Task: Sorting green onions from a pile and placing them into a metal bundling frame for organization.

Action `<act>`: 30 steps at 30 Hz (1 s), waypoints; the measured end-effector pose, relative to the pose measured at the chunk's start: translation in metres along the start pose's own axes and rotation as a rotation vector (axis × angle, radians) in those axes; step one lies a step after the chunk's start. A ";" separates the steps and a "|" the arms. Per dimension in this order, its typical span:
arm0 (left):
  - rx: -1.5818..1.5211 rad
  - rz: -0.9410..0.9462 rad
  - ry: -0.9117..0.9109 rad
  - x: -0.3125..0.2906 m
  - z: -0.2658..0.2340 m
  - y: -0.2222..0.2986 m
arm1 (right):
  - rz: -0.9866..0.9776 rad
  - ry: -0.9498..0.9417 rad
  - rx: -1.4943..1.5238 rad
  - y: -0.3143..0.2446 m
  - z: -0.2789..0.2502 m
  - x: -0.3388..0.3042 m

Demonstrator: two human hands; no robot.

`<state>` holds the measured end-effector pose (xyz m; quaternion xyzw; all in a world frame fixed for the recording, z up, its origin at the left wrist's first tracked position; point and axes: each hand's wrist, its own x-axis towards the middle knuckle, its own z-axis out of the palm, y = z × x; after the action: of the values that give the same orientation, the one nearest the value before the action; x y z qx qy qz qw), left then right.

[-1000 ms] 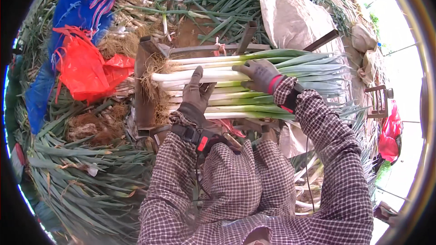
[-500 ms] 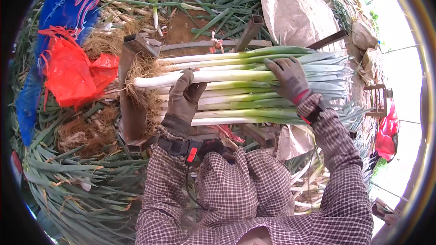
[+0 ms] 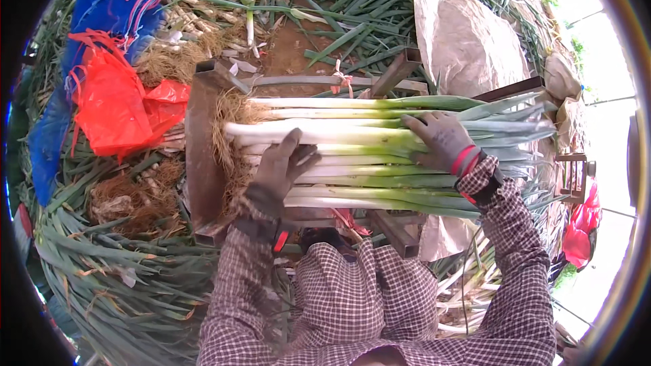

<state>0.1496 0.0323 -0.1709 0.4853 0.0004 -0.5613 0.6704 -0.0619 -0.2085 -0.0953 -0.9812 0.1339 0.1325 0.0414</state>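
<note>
A row of long green onions, white stalks left and green leaves right, lies across a brown metal frame. Their hairy roots face the frame's left plate. One thicker green onion lies on top of the row. My gloved left hand rests at its white part, thumb against its near side and fingers apart over the stalks below. My gloved right hand is closed over its green part, fingers on the far side and thumb on the near side.
A red plastic bag and blue netting lie to the left. Piles of green onions surround the frame. A pale sack stands at the back right. Pink ties hang on the frame's rail.
The thick green onion, lifted slightly before, now lies lower on the row. My left hand has loosened its pinch on it. The view has shifted, so the frame appears farther right and lower.
</note>
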 end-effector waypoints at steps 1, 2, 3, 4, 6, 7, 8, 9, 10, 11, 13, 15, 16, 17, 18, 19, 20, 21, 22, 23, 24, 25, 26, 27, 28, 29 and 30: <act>0.072 -0.105 0.052 -0.010 -0.004 0.000 | -0.018 0.038 0.045 0.001 -0.004 -0.001; 0.365 -0.053 -0.115 -0.015 -0.015 -0.011 | -0.036 0.074 0.089 0.003 -0.008 -0.003; 0.524 -0.074 -0.106 -0.025 0.005 -0.003 | -0.053 0.111 0.131 0.006 -0.013 -0.005; 0.679 -0.104 -0.118 -0.028 0.027 -0.001 | -0.038 0.158 0.131 0.010 -0.024 -0.009; 0.980 0.323 -0.065 -0.018 0.062 0.005 | -0.021 0.234 0.073 -0.001 -0.059 -0.003; 1.249 0.778 -0.020 -0.004 0.075 0.005 | -0.013 0.226 0.070 0.000 -0.063 0.000; 1.459 0.968 0.049 0.016 0.089 0.009 | -0.020 0.307 -0.020 0.002 -0.071 0.002; 1.680 1.157 0.143 0.036 0.098 0.016 | -0.042 0.396 -0.100 0.002 -0.078 0.008; 1.790 0.894 0.151 0.055 0.101 0.014 | -0.090 0.443 -0.161 0.002 -0.078 0.016; 1.868 0.637 0.154 0.073 0.101 0.008 | -0.097 0.450 -0.168 0.002 -0.080 0.018; 1.818 0.707 0.191 0.100 0.075 -0.010 | -0.121 0.516 -0.247 0.001 -0.070 0.026; 1.777 0.812 0.167 0.106 0.073 -0.025 | -0.102 0.511 -0.261 0.019 -0.034 0.029; 1.755 0.869 0.158 0.107 0.073 -0.030 | -0.053 0.464 -0.225 0.028 -0.019 0.029; 1.770 0.896 0.163 0.105 0.072 -0.037 | -0.009 0.415 -0.180 0.034 -0.002 0.032; 1.768 0.993 0.189 0.104 0.067 -0.042 | -0.015 0.424 -0.179 0.036 0.014 0.038; 1.766 1.003 0.188 0.099 0.075 -0.041 | 0.002 0.370 -0.148 0.039 0.027 0.043; 1.758 0.831 0.148 0.096 0.085 -0.040 | 0.019 0.316 -0.118 0.047 0.035 0.044; 1.754 0.643 0.124 0.090 0.084 -0.038 | 0.008 0.322 -0.109 0.043 0.035 0.049; 1.762 0.643 0.145 0.089 0.081 -0.039 | 0.025 0.267 -0.042 0.039 0.034 0.053; 1.769 0.638 0.157 0.089 0.078 -0.039 | 0.042 0.211 0.023 0.037 0.034 0.057; 1.771 0.647 0.160 0.089 0.075 -0.038 | 0.007 0.116 0.101 0.041 0.032 0.062; 1.745 0.670 0.174 0.088 0.072 -0.038 | -0.002 0.119 0.103 0.046 0.029 0.066; 1.715 0.698 0.187 0.089 0.070 -0.038 | -0.027 -0.004 0.259 0.052 0.025 0.071; 1.686 0.723 0.197 0.089 0.067 -0.038 | -0.052 -0.130 0.419 0.057 0.023 0.077; 1.490 0.709 0.147 0.088 0.069 -0.033 | -0.039 -0.176 0.427 0.067 0.029 0.079; 1.292 0.622 0.139 0.088 0.071 -0.029 | -0.023 -0.224 0.437 0.077 0.034 0.079; 1.098 0.540 0.158 0.086 0.069 -0.024 | -0.010 -0.259 0.464 0.079 0.040 0.082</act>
<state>0.1262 -0.0749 -0.1973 0.7826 -0.3619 -0.2527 0.4389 -0.0170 -0.3002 -0.1592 -0.9209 0.1494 0.2227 0.2829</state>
